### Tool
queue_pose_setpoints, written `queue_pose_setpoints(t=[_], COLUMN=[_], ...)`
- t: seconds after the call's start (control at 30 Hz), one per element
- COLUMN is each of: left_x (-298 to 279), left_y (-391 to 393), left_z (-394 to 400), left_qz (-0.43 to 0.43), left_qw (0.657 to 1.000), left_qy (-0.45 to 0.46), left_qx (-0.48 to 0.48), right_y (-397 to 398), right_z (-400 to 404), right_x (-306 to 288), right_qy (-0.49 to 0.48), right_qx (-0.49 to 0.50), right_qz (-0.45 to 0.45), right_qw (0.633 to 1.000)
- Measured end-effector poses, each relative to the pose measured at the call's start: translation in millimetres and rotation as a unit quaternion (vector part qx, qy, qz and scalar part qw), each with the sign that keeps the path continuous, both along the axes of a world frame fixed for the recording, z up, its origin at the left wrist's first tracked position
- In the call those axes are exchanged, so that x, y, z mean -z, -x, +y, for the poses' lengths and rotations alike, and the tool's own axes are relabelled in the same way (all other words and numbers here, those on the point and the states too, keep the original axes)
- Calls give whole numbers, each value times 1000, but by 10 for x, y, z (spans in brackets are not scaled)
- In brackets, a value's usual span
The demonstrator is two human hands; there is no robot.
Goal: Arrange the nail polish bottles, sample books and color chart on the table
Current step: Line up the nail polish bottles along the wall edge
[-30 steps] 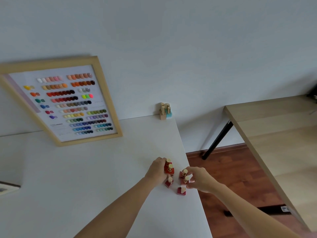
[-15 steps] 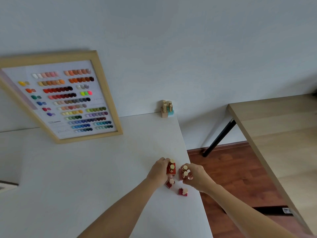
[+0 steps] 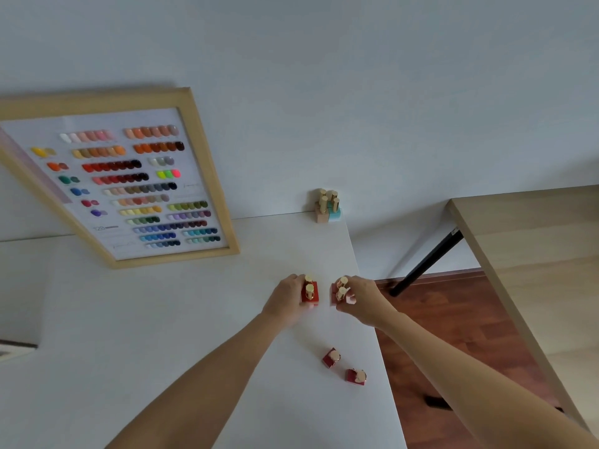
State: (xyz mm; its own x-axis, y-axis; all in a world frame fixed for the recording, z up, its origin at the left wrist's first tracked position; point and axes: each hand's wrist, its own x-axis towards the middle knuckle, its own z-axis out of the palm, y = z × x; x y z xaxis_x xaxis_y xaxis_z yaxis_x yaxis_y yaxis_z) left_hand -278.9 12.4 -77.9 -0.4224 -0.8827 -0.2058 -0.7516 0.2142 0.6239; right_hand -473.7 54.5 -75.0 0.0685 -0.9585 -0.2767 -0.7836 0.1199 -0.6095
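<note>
My left hand (image 3: 287,301) grips two red nail polish bottles (image 3: 309,291) with gold caps, held just above the white table (image 3: 146,335). To their right my right hand (image 3: 361,301) pinches two pinkish-red bottles (image 3: 340,291). Two more red bottles (image 3: 331,357) (image 3: 356,376) stand on the table nearer to me, by its right edge. A cluster of pale and turquoise bottles (image 3: 327,207) stands at the far right corner. The framed color chart (image 3: 129,186) leans against the wall at the back left.
The white table's right edge (image 3: 366,286) runs close to both hands, with red-brown wooden floor (image 3: 453,325) beyond it. A light wooden table (image 3: 534,254) with a black leg stands to the right. A dark-edged object (image 3: 13,350) shows at the far left.
Both hands lifted two bottles each and carried them away from me toward the far end of the table. Two red bottles stayed behind. The camera tilted upward.
</note>
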Motion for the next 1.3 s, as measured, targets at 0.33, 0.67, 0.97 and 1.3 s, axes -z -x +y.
queue_pose_setpoints(t=[0.33, 0.67, 0.97, 1.3], left_x=[-34, 52, 169, 226], left_y=[-40, -9, 19, 303], left_z=[-731, -1330, -1496, -1305], left_qz=[-6, -17, 11, 41], left_qw=[999, 998, 997, 976], left_qy=[13, 33, 45, 63], left_qx=[-43, -49, -69, -203], right_y=[-198, -231, -304, -304], right_z=[-898, -1494, -1724, -1498], right_x=[64, 176, 178, 308], right_qy=[29, 26, 89, 133], right_qx=[16, 14, 53, 156], right_qz=[27, 41, -12, -79], right_qw=[999, 999, 995, 976])
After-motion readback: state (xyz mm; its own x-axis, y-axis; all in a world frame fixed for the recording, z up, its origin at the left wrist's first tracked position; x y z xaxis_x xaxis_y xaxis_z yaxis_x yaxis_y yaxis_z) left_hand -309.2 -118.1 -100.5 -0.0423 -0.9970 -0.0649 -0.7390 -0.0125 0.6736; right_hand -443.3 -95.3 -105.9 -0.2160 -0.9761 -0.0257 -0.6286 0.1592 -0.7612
